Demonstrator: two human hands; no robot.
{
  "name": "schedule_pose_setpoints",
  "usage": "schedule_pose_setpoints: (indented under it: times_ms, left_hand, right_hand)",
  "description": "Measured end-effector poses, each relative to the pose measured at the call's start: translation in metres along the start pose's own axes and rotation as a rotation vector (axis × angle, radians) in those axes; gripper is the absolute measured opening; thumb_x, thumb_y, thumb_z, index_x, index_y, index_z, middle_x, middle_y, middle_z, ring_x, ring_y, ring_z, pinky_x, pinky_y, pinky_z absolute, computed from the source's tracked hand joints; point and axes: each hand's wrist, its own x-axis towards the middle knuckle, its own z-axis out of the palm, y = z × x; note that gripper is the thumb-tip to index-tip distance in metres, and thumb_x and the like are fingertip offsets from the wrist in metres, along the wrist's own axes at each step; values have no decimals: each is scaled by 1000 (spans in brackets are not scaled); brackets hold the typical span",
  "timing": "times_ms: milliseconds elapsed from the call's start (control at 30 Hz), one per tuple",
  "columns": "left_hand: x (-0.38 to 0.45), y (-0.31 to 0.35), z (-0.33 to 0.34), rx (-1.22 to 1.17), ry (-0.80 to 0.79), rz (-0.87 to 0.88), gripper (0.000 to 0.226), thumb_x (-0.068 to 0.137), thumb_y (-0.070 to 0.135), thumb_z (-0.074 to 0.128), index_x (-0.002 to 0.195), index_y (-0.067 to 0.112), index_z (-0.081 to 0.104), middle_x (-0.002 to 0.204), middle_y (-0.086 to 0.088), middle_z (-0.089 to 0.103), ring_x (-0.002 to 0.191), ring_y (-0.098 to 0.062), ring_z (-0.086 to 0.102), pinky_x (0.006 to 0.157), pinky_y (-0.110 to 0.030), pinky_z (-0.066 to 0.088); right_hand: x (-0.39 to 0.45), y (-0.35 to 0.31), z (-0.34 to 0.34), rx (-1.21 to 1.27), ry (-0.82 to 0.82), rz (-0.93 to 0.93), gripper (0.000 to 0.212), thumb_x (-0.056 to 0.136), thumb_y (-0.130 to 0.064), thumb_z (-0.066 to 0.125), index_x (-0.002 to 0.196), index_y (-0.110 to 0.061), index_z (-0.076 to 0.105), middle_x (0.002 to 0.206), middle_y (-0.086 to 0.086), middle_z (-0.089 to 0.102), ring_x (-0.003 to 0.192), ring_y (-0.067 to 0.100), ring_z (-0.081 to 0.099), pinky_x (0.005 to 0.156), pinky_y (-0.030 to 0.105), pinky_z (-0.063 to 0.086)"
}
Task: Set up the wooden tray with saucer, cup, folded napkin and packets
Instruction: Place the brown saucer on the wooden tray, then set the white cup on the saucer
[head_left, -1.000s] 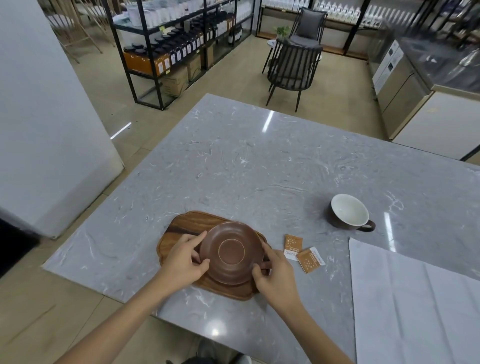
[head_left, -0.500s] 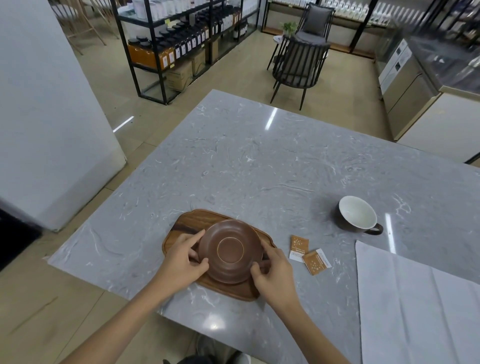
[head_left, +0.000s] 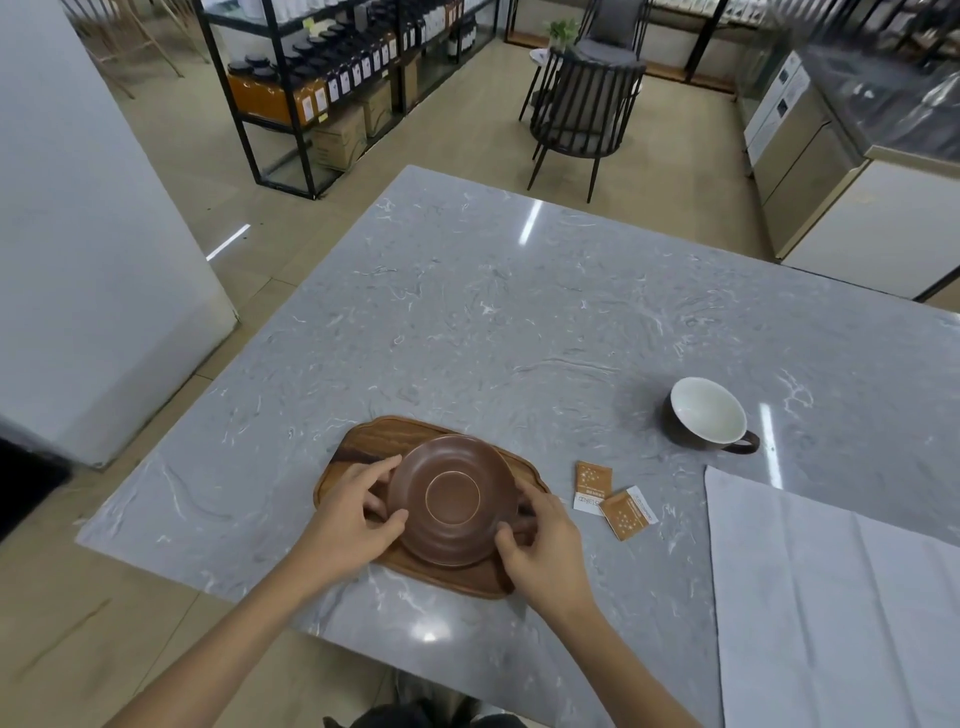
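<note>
A brown saucer (head_left: 452, 499) lies on the wooden tray (head_left: 384, 441) near the table's front edge. My left hand (head_left: 353, 514) grips the saucer's left rim and my right hand (head_left: 540, 540) grips its right rim. To the right of the tray lie two orange packets (head_left: 592, 486) (head_left: 626, 514), flat on the table. Farther right stands a dark cup (head_left: 709, 421) with a white inside, its handle pointing right. A pale napkin (head_left: 831, 597) is spread unfolded at the front right.
The grey marble table (head_left: 519, 322) stretches far back behind the tray. Beyond it stand a black chair (head_left: 582, 104), a black shelf rack with jars (head_left: 332, 78) and steel counters (head_left: 810, 130). A white pillar (head_left: 78, 208) rises at the left.
Both hands stay on the saucer over the tray, with fingers shifted slightly around its rim. The view has drifted a little, so everything sits somewhat differently in the frame.
</note>
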Motion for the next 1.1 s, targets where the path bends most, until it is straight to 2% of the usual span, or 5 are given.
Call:
schedule_pose_setpoints:
  times_ms: [267, 467, 600, 833, 1100]
  left_hand:
    - [56, 51, -4, 265, 80, 248, 53, 91, 44, 66, 138, 23, 56, 133, 5, 48, 126, -15, 44, 103, -37, 47]
    - [108, 127, 68, 112, -157, 367, 48, 89, 34, 71, 134, 25, 58, 125, 9, 57, 104, -5, 59, 88, -28, 55]
    - [126, 162, 126, 4, -275, 287, 55, 87, 34, 74, 138, 27, 53, 127, 9, 58, 100, -3, 64, 84, -19, 50]
    - [153, 196, 210, -212, -376, 65, 72, 83, 31, 81, 145, 26, 43, 137, 11, 50, 110, -14, 62, 94, -43, 58]
    - [165, 213, 258, -533, -353, -108, 41, 98, 23, 64, 135, 18, 49, 142, -2, 53, 109, -27, 67, 72, -27, 60]
  right_hand:
    - [23, 15, -74, 10, 209, 15, 27, 95, -29, 68, 121, -25, 68, 116, -8, 63, 93, -11, 64, 75, 6, 51]
    - [49, 50, -162, 3, 434, 106, 22, 96, -21, 62, 117, -22, 70, 114, -13, 69, 88, -3, 67, 74, 30, 61]
    - [62, 81, -206, -17, 532, 166, 18, 97, -15, 59, 113, -16, 67, 116, -4, 66, 88, 9, 68, 71, 24, 53]
    - [92, 129, -250, -195, 242, 267, 48, 100, -28, 59, 144, -11, 52, 140, 10, 56, 92, 17, 67, 86, 26, 45]
    - [107, 150, -262, 77, 104, 279, 21, 103, -26, 55, 117, -15, 68, 107, -2, 72, 102, 23, 72, 95, 49, 57]
